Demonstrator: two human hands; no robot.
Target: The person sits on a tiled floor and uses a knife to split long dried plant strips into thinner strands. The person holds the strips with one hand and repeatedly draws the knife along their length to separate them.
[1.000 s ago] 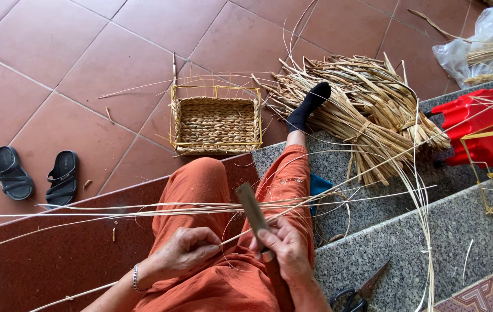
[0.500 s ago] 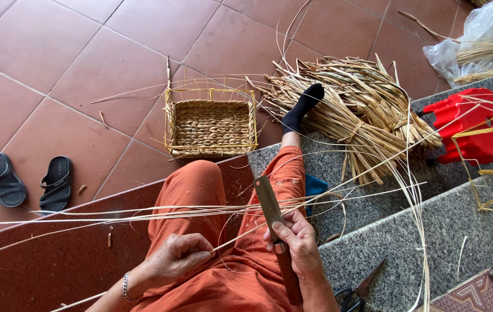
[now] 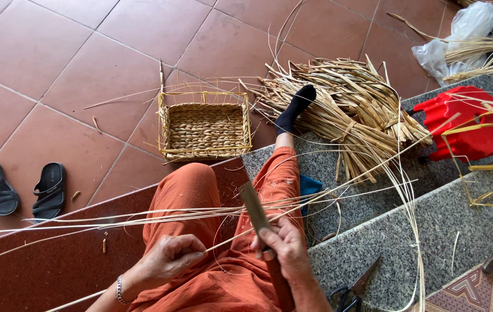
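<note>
- Head view looks down on a person who sits on a grey stone step, in orange trousers, one leg stretched out with a black sock (image 3: 296,108) on the foot.
- The right hand (image 3: 284,249) is closed around the handle of a knife (image 3: 256,212); the flat blade points up and away from the body, across the lap.
- The left hand (image 3: 171,259) is closed on thin pale strips (image 3: 142,219), which run long to the left over the dark red floor and to the right over the step.
- The two hands are near each other but apart, and the strips pass between them, just at the blade.
- Compared with one second ago, the blade stands a little more to the right and the right hand is lower in the picture; the left hand has closed tighter on the strips. It looks like one stroke of scraping or splitting is in progress.
- A woven basket (image 3: 206,126) with a yellow wire frame stands on the tiles beyond the knees, as before.
- A big heap of dried reeds (image 3: 344,110) lies around the foot, a red plastic stool (image 3: 460,124) to the right of it.
- Black sandals (image 3: 21,188) lie far left; scissors (image 3: 356,289) lie on the step near the right arm.
</note>
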